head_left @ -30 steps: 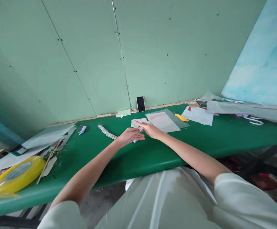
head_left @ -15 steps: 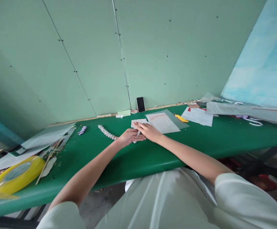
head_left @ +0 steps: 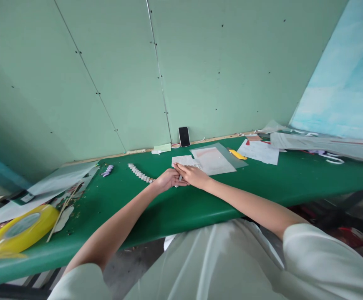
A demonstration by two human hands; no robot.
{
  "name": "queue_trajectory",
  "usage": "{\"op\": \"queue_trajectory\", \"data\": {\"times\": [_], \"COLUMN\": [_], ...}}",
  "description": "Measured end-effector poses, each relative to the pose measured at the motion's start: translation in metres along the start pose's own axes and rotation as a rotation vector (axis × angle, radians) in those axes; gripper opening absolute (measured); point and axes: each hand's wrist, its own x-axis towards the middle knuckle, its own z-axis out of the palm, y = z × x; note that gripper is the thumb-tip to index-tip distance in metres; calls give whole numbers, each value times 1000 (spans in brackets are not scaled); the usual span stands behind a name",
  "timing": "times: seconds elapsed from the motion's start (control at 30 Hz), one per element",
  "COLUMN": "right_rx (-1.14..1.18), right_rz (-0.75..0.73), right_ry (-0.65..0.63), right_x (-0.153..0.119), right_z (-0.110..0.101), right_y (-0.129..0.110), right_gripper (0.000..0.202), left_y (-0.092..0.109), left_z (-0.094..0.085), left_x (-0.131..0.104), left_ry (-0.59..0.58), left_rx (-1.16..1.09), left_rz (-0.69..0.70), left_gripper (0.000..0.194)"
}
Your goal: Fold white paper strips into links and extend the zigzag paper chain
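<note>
My left hand (head_left: pixel 168 180) and my right hand (head_left: pixel 194 175) meet over the middle of the green table (head_left: pixel 119 196). Between their fingers is a small white folded paper strip (head_left: pixel 180 177), mostly covered. The right hand lies over it from above, and the left fingers reach under it. Just left of my left hand, a zigzag chain of folded white paper (head_left: pixel 140 173) curves across the tabletop. Small white paper pieces (head_left: pixel 183 159) lie right behind my hands. Beside them rests a larger white sheet (head_left: pixel 215 161) on a translucent sheet (head_left: pixel 239 162).
A phone (head_left: pixel 184 136) leans on the wall. A yellow cutter (head_left: pixel 238 154) lies right of the sheets, near more papers (head_left: pixel 259 152). At left are a yellow tape roll (head_left: pixel 45 225), a thin stick (head_left: pixel 61 214) and a small purple piece (head_left: pixel 107 170).
My right fingers have shifted slightly down and inward over the paper strip, so less of it shows. My left hand stays nearly in place.
</note>
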Motion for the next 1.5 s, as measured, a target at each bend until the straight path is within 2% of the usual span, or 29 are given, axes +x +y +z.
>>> {"op": "queue_trajectory", "data": {"times": [0.07,0.13,0.23,0.3,0.4,0.5,0.63,0.9,1.07,1.17,1.37,1.5], "right_rx": [0,31,189,377,699,959,1133,1307,1304,1296,1171,1192], "right_rz": [2,19,38,112,325,455,510,600,478,439,521,576], "right_ry": [2,5,41,124,252,205,179,172,38,-16,61,106], "right_x": [-1,-1,-2,-1,3,7,8,11,7,2,4,5], "right_z": [3,4,3,1,-2,-6,-10,-8,-22,-29,-28,-25], "right_y": [0,1,5,8,12,13,13,23,29,31,31,33], "right_gripper": [87,85,76,67,52,40,40,43,34,38,37,41], "left_y": [2,4,5,6,8,11,10,16,17,14,12,12], "left_z": [-1,-1,1,3,6,6,5,4,-1,-5,-6,-9], "left_x": [-2,-5,-7,-8,-8,-10,-10,-10,-10,-9,-7,-4], "left_ry": [-50,-93,-75,-55,-59,-48,-40,-77,-81,-101,-100,-37], "left_rx": [23,81,177,207,210,214,214,275,315,343,348,415], "left_rz": [1,6,38,76,137,159,143,136,89,65,70,126], "left_gripper": [7,18,29,35,45,51,51,47,41,45,54,50]}}
